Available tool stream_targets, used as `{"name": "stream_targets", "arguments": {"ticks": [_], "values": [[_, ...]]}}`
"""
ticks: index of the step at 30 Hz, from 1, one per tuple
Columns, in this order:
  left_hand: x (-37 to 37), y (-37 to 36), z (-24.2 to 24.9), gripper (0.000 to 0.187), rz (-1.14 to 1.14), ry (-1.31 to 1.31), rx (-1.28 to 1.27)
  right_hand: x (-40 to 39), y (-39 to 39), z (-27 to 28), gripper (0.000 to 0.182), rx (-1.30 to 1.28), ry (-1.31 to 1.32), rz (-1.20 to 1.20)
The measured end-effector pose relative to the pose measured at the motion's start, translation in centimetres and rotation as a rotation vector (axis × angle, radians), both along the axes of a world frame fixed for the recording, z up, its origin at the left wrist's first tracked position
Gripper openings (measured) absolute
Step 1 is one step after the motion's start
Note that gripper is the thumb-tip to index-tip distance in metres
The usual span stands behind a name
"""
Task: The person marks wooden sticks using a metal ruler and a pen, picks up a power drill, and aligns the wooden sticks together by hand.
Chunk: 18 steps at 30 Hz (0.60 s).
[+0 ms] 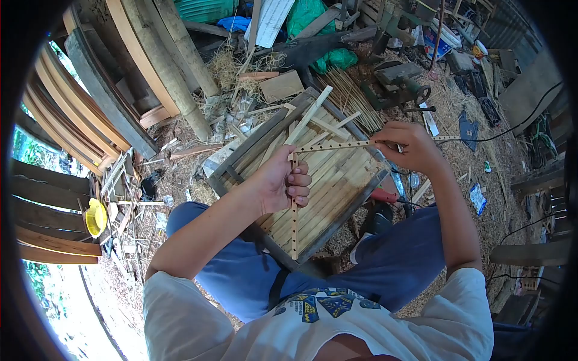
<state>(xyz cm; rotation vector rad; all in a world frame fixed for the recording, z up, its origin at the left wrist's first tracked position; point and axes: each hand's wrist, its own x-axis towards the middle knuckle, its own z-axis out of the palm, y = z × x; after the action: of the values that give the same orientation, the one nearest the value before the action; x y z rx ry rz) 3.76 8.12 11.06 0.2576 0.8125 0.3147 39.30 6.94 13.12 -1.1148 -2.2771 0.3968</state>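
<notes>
My left hand (288,180) is closed round the corner where two thin wooden strips with rows of dark holes meet. One perforated strip (294,231) hangs down from this fist toward the near edge of a slatted wooden panel (331,198). The other perforated strip (337,145) runs out to the right, past my right hand (406,145), whose fingers pinch it from above. Several loose light wooden sticks (313,113) lie on the far part of the panel, beyond my hands.
A red-handled tool (383,195) is right of the panel. A bench vise (400,90) stands at the back right, near a bundle of thin sticks (352,96). Curved timbers (78,108) and a yellow basin (96,218) are at left. Shavings cover the ground.
</notes>
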Motion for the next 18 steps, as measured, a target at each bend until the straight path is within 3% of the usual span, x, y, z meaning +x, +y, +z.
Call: {"name": "stream_targets", "arguments": {"ticks": [18], "values": [[-0.37,-0.17,-0.52,0.054,-0.005,-0.01,0.038,-0.18,0.13,-0.17,0.014,0.0,-0.015,0.005]]}}
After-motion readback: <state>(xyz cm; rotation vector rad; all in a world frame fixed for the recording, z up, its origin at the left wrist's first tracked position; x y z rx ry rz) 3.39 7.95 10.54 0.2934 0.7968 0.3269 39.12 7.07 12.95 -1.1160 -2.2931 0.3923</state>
